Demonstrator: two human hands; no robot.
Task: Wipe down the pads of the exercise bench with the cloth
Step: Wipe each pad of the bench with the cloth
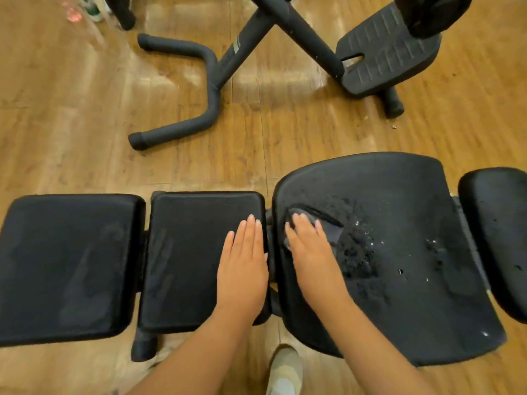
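Note:
The exercise bench lies across the view with black pads: a left pad (68,266), a middle pad (188,252), a large worn seat pad (399,223) and a small pad (499,238) at the right edge. My left hand (243,269) rests flat on the right end of the middle pad, fingers straight. My right hand (309,246) presses a dark grey cloth (330,230) onto the left part of the seat pad. The cloth shows beyond and beside the fingers. The seat pad's surface is cracked and flaking in the middle.
Wooden floor (85,124) surrounds the bench. Behind it stands another black machine with a curved foot bar (196,109), crossed tubes (285,21) and a ribbed footplate (387,55). My shoe (285,369) is on the floor below the bench.

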